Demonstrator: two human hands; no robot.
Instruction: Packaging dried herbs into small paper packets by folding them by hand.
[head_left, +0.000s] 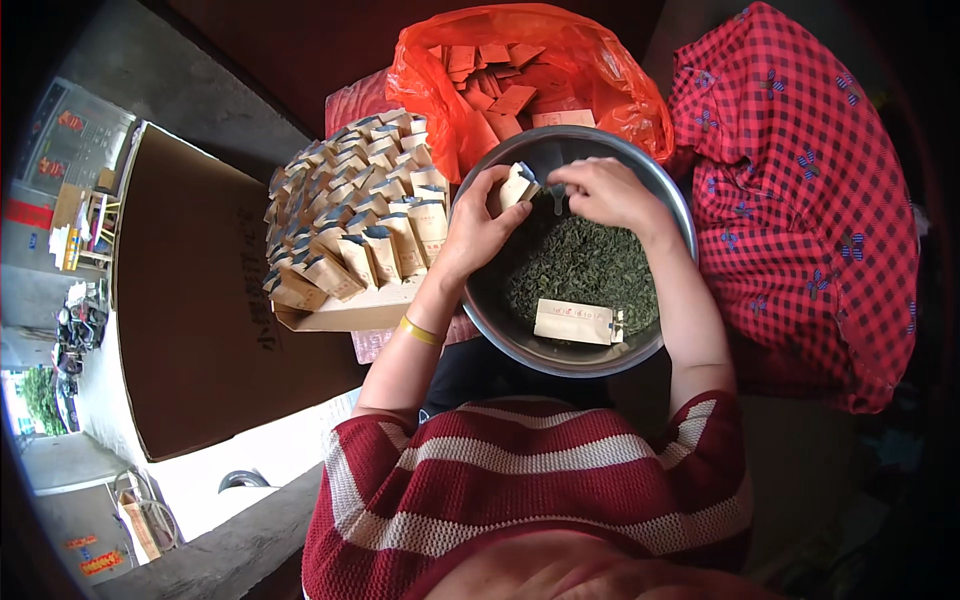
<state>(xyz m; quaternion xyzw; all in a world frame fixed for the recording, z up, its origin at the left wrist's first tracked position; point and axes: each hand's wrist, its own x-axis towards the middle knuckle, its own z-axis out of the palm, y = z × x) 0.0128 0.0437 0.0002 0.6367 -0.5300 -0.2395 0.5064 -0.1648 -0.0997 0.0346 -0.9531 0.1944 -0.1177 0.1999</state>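
Note:
My left hand (474,226) grips a small tan paper packet (514,190) over the far left of a large metal bowl (580,369). Dark green dried leaves (585,262) fill the bowl's bottom. Just right of the packet's dark-edged end, my right hand (610,194) has its fingers curled together. A pale, see-through piece shows below those fingertips, but what they pinch is unclear. Another tan packet (574,321) lies flat on the leaves at the bowl's near side.
Left of the bowl, many upright tan packets (360,205) crowd a shallow carton (350,312). An orange plastic bag (625,85) holding reddish packets (485,75) sits beyond the bowl. Red checked cloth (800,200) bulges at the right. A big cardboard box (190,300) stands at far left.

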